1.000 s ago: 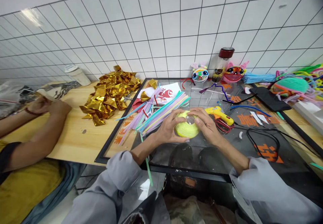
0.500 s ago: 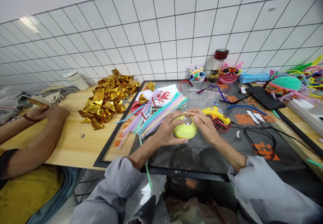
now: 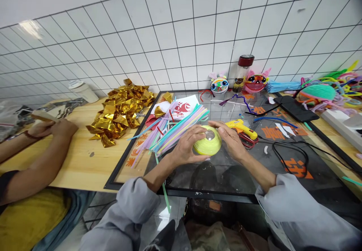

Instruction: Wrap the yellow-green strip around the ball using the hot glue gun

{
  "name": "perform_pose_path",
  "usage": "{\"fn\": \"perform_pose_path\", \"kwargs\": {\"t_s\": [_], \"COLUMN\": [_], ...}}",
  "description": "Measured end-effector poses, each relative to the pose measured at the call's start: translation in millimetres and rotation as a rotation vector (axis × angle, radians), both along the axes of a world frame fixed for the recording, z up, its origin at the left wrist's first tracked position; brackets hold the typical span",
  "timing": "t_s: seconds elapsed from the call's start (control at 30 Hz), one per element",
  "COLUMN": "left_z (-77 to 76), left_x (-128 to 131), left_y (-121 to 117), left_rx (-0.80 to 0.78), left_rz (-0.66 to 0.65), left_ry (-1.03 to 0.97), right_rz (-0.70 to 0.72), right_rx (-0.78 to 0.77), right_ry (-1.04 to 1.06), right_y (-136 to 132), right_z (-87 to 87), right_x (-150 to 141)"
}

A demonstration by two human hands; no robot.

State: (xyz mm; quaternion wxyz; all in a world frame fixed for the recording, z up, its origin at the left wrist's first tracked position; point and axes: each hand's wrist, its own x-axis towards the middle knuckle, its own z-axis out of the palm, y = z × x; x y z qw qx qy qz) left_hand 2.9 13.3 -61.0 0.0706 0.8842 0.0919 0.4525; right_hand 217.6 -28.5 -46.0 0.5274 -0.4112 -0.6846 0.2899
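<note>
A round ball wrapped in yellow fuzzy pipe cleaner (image 3: 207, 147) is held just above the dark tabletop. A small clear, uncovered circle shows on its top. My left hand (image 3: 188, 145) grips it from the left, thumb low on the near side and fingers over the upper edge. Against its right and far side, my right hand (image 3: 232, 141) is cupped, with thumb and fingertips near the clear circle. Just beyond my right hand lies a yellow glue gun (image 3: 241, 127) with red-handled scissors (image 3: 248, 140) beside it. A bundle of pastel pipe cleaners (image 3: 181, 126) is left of the ball.
Gold folded paper (image 3: 120, 109) is heaped at left, near another person's hands (image 3: 58, 128). Two decorated balls, one a striped ball (image 3: 220, 85), stand by a glass bottle (image 3: 241, 74). A phone (image 3: 298, 107) and black cable (image 3: 294, 144) lie at right.
My right fingers have drawn back slightly from the ball's top, uncovering more of its upper right side. My left hand and the ball stay nearly in place.
</note>
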Motion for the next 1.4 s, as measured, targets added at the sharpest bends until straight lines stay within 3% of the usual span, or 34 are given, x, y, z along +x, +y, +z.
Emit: {"fn": "perform_pose_path", "kwargs": {"t_s": [0.83,1.13,1.4], "left_z": [-0.8,-0.8,0.9], "left_x": [1.2,2.7,3.3], "left_y": [-1.4,-1.9,-1.6], "left_rx": [-0.014,-0.010,-0.015], "left_rz": [-0.014,-0.009,-0.019], "left_ry": [-0.015,-0.026,-0.030], "right_rz": [0.044,0.072,0.055], "right_rx": [0.231,0.166,-0.009], "right_ry": [-0.179,-0.094,0.008], "right_y": [0.2,1.2,2.0], "right_z": [-0.6,-2.5,-2.0], "right_x": [-0.2,-0.7,-0.6]}}
